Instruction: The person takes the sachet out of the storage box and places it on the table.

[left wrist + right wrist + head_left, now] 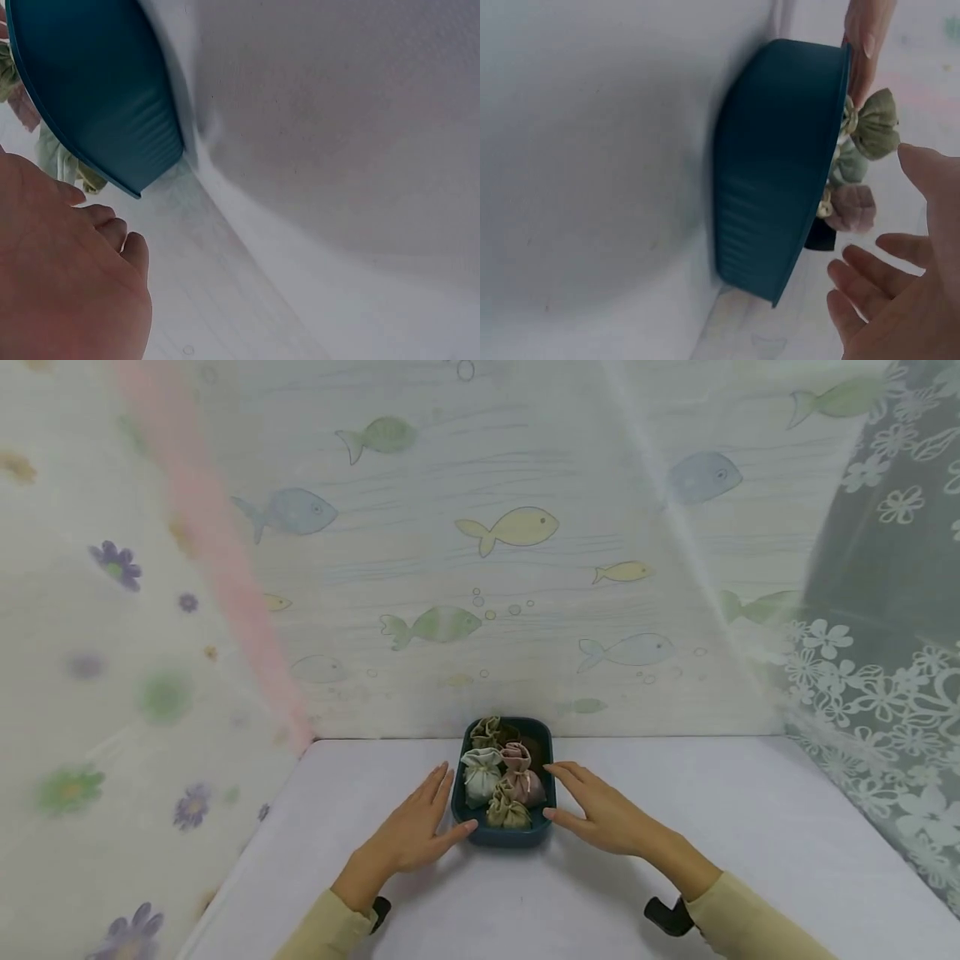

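Observation:
A dark teal rectangular bin (504, 837) stands on the white table and holds several small drawstring pouches. A pale mint pouch (482, 781), a dusty pink pouch (527, 787) and an olive-green pouch (507, 814) show clearly; others behind them are partly hidden. My left hand (412, 831) is at the bin's left side, fingers extended, thumb near the front left corner. On the other side my right hand (603, 810) has its fingers and thumb spread close to the right rim. In the right wrist view, the right fingers are apart from the bin wall (772, 165). Neither hand holds anything.
The white tabletop (525, 910) meets a pale curtain with printed fish (517, 527) just behind the bin. A flowered sheet (97, 735) hangs at the left, and white floral lace (892, 693) at the right. Black straps circle both wrists.

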Tool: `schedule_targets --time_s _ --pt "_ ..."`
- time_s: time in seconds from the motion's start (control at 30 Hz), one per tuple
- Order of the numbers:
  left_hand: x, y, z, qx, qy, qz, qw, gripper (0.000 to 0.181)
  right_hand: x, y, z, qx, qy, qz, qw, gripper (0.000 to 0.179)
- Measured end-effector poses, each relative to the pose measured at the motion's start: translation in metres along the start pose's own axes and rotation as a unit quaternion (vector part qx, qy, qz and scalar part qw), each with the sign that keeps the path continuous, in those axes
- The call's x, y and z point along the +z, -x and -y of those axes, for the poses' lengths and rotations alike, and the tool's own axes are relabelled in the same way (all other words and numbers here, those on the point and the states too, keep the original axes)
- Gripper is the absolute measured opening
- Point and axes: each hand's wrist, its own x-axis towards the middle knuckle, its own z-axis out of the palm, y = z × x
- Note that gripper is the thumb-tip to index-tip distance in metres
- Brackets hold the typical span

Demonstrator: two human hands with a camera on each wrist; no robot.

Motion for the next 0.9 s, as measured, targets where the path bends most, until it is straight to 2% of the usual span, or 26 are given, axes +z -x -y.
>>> schedule_targets --time_s 0.2,0.37,0.57,0.9 --pt "0.003 0.002 -0.006 -0.008 0.018 0.005 0.9998 0.104 0.008 -0.008 0.008 -0.016 -0.044 0.0 0.9989 0.064" --pt "0.007 0.001 -0.011 0.004 0.013 -0.003 0.9999 0.102 0.015 -0.013 0.013 -0.044 -0.058 -0.006 0.9973 0.059" --pt "0.007 0.003 -0.017 0.004 0.02 0.012 0.9997 0.102 0.023 -0.018 0.018 -0.072 -0.075 -0.015 0.9944 0.053" --pt "0.009 0.006 -0.02 0.016 0.035 0.01 0.9992 0.1 0.04 -0.029 0.024 -0.082 -0.085 -0.041 0.9921 0.045"
